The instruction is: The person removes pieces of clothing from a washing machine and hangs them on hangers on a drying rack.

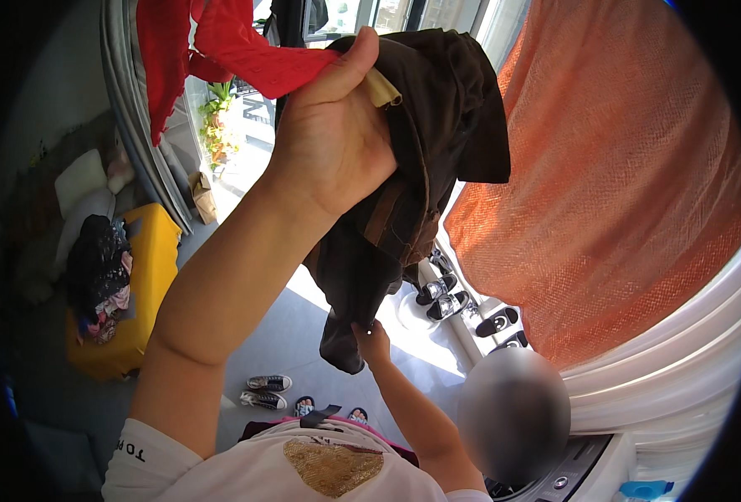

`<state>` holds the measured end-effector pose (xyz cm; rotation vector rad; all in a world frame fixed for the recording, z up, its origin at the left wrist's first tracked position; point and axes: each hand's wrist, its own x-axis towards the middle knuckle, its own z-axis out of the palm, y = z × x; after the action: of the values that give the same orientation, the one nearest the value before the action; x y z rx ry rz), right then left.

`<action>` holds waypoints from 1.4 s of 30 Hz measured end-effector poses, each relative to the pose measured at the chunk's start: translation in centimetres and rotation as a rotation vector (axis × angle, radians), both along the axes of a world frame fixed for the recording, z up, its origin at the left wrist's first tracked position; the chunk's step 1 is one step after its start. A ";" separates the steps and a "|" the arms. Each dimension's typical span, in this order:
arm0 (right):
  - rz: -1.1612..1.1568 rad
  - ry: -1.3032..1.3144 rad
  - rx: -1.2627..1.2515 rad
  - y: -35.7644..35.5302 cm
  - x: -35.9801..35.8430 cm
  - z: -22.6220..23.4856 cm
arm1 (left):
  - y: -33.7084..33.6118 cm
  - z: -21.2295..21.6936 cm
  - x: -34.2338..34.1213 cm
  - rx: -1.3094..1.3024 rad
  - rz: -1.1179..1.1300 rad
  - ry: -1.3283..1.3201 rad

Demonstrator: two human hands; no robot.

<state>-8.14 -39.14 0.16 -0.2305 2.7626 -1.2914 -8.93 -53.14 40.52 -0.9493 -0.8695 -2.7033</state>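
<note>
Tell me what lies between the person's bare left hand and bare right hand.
The head view shows a bunched dark brown cloth garment hanging between the raised left hand and the lower right hand.

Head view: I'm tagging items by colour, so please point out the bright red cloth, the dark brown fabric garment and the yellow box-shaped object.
Bright red cloth (249, 58): head view, middle strip.
Dark brown fabric garment (442, 109): head view, upper folds.
Yellow box-shaped object (156, 255): head view, bare right side.

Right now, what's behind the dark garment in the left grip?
Past the right edge of the dark garment, an orange cloth shows; lower down, some slippers. Whatever lies directly behind the garment is covered and cannot be seen.
</note>
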 end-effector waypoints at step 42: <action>0.444 0.297 -0.466 1.1 -2.3 23.3 | -8.4 -6.0 -1.1 -0.244 -0.064 -0.352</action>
<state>-10.49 -38.07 23.44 -1.0736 2.3505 -1.8479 -10.04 -61.56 34.54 -0.5487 -1.2768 -2.9187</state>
